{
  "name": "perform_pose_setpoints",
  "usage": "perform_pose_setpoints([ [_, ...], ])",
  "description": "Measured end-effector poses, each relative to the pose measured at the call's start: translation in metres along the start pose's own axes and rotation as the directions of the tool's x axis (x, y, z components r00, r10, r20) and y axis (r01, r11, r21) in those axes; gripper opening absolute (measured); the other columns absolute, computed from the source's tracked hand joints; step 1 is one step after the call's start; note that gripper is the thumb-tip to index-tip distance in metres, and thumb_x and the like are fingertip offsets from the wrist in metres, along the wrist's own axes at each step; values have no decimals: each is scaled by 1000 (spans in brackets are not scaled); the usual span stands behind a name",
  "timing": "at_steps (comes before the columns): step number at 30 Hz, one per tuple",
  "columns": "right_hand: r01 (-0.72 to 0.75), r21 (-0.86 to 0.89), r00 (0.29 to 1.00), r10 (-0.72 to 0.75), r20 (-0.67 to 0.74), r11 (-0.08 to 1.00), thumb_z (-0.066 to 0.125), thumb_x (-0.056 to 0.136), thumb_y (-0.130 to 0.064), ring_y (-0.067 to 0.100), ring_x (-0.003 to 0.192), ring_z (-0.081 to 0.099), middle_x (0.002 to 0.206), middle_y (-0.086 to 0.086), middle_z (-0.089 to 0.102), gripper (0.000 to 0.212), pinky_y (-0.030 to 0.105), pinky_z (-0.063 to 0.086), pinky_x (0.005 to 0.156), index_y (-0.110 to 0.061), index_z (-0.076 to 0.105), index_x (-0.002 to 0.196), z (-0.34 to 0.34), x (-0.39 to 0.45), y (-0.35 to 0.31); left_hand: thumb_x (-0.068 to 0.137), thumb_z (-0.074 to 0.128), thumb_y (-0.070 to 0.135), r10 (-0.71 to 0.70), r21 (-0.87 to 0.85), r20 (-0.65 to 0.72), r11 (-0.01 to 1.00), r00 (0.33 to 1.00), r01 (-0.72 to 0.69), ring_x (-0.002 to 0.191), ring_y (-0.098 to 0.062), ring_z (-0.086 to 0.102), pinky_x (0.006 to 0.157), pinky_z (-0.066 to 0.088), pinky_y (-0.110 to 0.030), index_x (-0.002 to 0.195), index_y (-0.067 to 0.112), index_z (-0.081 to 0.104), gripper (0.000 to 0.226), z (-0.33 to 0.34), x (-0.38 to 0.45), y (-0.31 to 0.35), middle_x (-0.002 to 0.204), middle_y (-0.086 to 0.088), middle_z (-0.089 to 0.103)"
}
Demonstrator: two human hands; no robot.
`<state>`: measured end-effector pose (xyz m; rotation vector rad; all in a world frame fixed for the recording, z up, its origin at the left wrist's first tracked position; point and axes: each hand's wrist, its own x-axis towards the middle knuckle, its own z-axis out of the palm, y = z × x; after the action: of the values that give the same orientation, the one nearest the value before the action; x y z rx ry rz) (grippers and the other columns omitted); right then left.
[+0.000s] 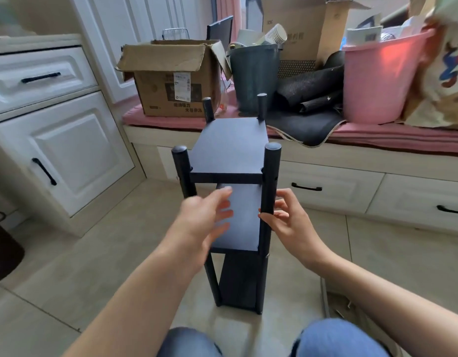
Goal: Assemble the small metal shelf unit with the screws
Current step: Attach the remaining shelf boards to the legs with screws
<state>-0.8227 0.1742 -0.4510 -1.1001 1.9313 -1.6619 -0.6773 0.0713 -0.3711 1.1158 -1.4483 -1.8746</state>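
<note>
A small black shelf unit (230,148) stands upright on the tiled floor between my knees, with three boards and round posts at its corners. My right hand (287,220) pinches the near right post (271,176) between thumb and fingers, just below the top board. My left hand (207,217) is blurred, its fingers straight and spread in front of the middle board (244,217), near the near left post (182,171); whether it touches anything I cannot tell. No loose screws or tools show.
A cushioned bench (377,135) with drawers runs behind the unit, carrying a cardboard box (176,78), a dark bin (256,76), black mats (310,99) and a pink bucket (377,78). White cabinets (55,140) stand at the left. A dark object (1,248) lies at the far left.
</note>
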Motion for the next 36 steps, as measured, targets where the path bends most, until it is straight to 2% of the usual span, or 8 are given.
perform_pose_setpoints([
  [2,5,10,1000,-5,-5,1000,67,92,-8,24,93,68,100,3,67,29,41,56,87,-19,52,114,0,0,-1,92,66,44,-167,-109,127,977,978,181,106,-24,65,92,46,-40,112,7,63,42,18,1,1,111,-10,69],
  [6,11,23,1000,-12,19,1000,64,94,-12,20,97,69,105,1,71,21,44,56,89,-25,58,109,-5,5,-7,97,53,54,-84,-345,89,932,992,110,112,-20,63,106,35,-39,126,11,62,53,50,14,5,118,-7,71],
  [10,5,17,999,-6,38,1000,59,97,-8,17,98,71,107,2,72,19,47,54,93,-15,62,115,-9,6,-10,100,54,42,-30,-466,13,884,999,32,95,-19,70,81,48,-31,128,12,60,41,66,20,6,115,-9,73],
  [21,59,-25,998,-58,22,998,58,97,-5,7,101,69,108,-5,73,27,37,55,93,-19,63,119,-1,11,-6,103,50,38,104,-421,21,903,994,-86,92,-28,75,79,61,-38,122,7,59,37,64,30,-8,115,-17,72],
  [24,87,-50,996,-86,26,995,60,96,-7,1,100,68,106,-10,73,28,25,54,90,-27,62,116,-1,12,-5,104,46,40,108,-399,61,914,992,-75,101,-32,73,87,59,-42,128,2,57,46,62,32,-8,119,-22,70],
  [28,65,-49,994,-61,91,997,63,95,-10,2,103,68,106,-9,73,29,25,54,92,-26,63,119,-3,16,-6,105,43,40,135,-380,93,920,986,-91,105,-35,71,94,57,-46,132,1,55,49,53,36,-8,121,-24,68],
  [33,73,-61,993,-67,102,995,68,91,-8,-1,96,69,99,-10,75,28,18,53,86,-23,69,115,4,15,-14,105,44,41,181,-361,81,922,980,-140,96,-35,74,83,61,-44,128,6,54,43,40,41,-10,111,-22,73],
  [36,182,-212,982,-166,91,960,69,91,-15,5,84,70,88,-8,75,12,28,56,80,-19,72,102,20,12,-22,104,44,44,167,-349,63,927,984,-136,88,-34,76,72,61,-43,119,5,52,43,26,44,-7,96,-19,76],
])
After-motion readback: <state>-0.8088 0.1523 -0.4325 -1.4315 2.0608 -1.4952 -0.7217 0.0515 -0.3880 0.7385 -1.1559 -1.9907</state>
